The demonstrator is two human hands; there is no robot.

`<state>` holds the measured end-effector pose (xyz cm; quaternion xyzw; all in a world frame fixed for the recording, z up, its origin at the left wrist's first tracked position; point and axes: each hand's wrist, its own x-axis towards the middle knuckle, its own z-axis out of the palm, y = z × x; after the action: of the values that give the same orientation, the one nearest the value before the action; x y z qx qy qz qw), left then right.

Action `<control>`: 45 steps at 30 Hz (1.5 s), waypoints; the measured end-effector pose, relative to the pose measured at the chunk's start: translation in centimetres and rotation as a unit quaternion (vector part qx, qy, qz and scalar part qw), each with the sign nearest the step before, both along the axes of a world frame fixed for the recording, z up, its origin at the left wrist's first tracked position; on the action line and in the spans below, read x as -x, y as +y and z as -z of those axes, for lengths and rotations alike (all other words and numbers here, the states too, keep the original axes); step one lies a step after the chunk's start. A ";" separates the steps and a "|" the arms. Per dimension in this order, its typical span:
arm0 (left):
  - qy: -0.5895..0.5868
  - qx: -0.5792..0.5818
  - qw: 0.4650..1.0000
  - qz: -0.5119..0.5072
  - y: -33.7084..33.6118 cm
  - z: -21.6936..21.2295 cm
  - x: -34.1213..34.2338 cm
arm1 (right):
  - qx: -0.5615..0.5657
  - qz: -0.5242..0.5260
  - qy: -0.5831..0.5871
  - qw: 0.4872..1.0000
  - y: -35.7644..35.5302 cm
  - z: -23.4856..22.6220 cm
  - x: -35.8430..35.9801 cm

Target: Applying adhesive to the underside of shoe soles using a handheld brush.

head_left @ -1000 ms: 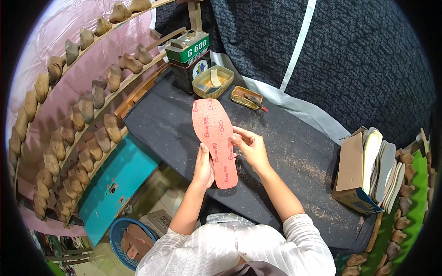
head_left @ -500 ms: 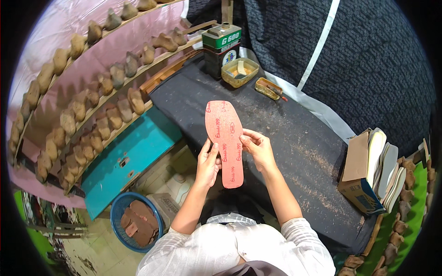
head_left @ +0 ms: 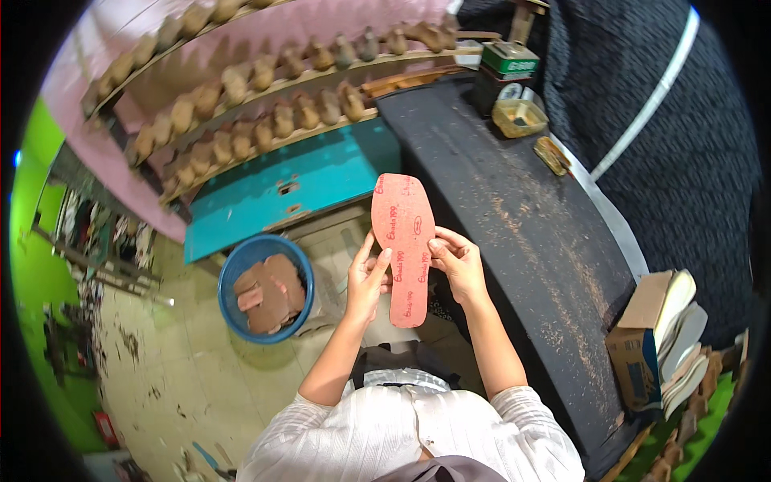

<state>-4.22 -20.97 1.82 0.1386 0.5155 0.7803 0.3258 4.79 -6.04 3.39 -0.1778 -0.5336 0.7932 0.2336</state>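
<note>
Between my two hands is a pink-red shoe insole board (head_left: pixel 405 221), cut to the outline of a sole and bearing printed marks. It stands lengthwise in front of me, the broad end away. My left hand (head_left: pixel 369 281) grips its left edge near the waist, thumb on the upper face and fingers behind. On the opposite edge, my right hand (head_left: pixel 458 263) pinches it between thumb and fingers. A blue plastic basin (head_left: pixel 227 305) on the floor to the left holds several brown and reddish sole pieces (head_left: pixel 277 293).
A black-covered table (head_left: pixel 514 265) with scattered shavings runs along my right. On it are a green-topped can (head_left: pixel 510 60), a tub (head_left: pixel 504 124), a small tray (head_left: pixel 554 157) and a box of insoles (head_left: pixel 630 357). Shoe lasts (head_left: pixel 233 84) line shelves above a teal bench (head_left: pixel 321 173).
My view has swung left, so the basin and more floor show. Both hands still hold the insole board, in nearly the same pose.
</note>
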 end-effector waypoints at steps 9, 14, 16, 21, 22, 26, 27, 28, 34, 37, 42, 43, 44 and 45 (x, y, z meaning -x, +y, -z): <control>-0.023 -0.003 0.989 -0.144 -8.3 1.2 -5.7 | 0.009 -0.132 -0.017 0.991 -6.6 1.1 -0.4; -0.049 0.012 0.974 -0.220 -11.9 2.5 -9.3 | 0.014 -0.191 -0.040 0.981 -10.4 2.7 -1.8; -0.057 0.024 0.969 -0.238 -13.4 3.2 -10.7 | 0.017 -0.209 -0.051 0.976 -11.8 3.8 -2.7; -0.073 0.038 0.951 -0.298 -17.2 3.8 -11.7 | 0.038 -0.278 -0.065 0.957 -15.4 5.7 -2.6; -0.069 0.029 0.949 -0.306 -18.0 4.3 -11.6 | 0.030 -0.292 -0.078 0.953 -16.1 5.6 -2.6; -0.054 0.044 0.936 -0.346 -21.4 5.4 -10.3 | 0.020 -0.346 -0.104 0.932 -19.3 6.6 -1.0; -0.055 0.043 0.934 -0.350 -22.4 5.8 -9.7 | 0.019 -0.350 -0.104 0.931 -20.2 6.9 -0.3; -0.062 0.044 0.929 -0.361 -23.6 6.4 -8.8 | 0.004 -0.362 -0.102 0.927 -21.2 7.4 0.5; -0.078 0.070 0.924 -0.367 -30.3 8.4 -3.2 | -0.010 -0.379 -0.101 0.920 -28.1 10.0 6.0; -0.060 0.080 0.929 -0.358 -32.9 8.6 0.2 | 0.014 -0.364 -0.128 0.922 -31.2 11.0 9.7; -0.064 0.076 0.928 -0.358 -36.5 9.3 5.9 | -0.013 -0.344 -0.118 0.932 -35.2 13.0 15.0; -0.071 0.086 0.924 -0.367 -37.0 9.8 7.0 | -0.011 -0.340 -0.120 0.933 -35.9 13.5 16.0; -0.073 0.089 0.924 -0.364 -37.8 10.8 8.2 | -0.005 -0.332 -0.126 0.935 -36.7 14.0 16.8; -0.054 0.105 0.925 -0.362 -38.7 12.1 9.4 | 0.001 -0.323 -0.133 0.937 -37.4 14.5 17.6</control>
<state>-13.64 -59.69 -10.29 -0.1348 0.5916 0.7926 0.0609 -12.79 -43.40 -11.11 -0.0993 -0.5878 0.7955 -0.1086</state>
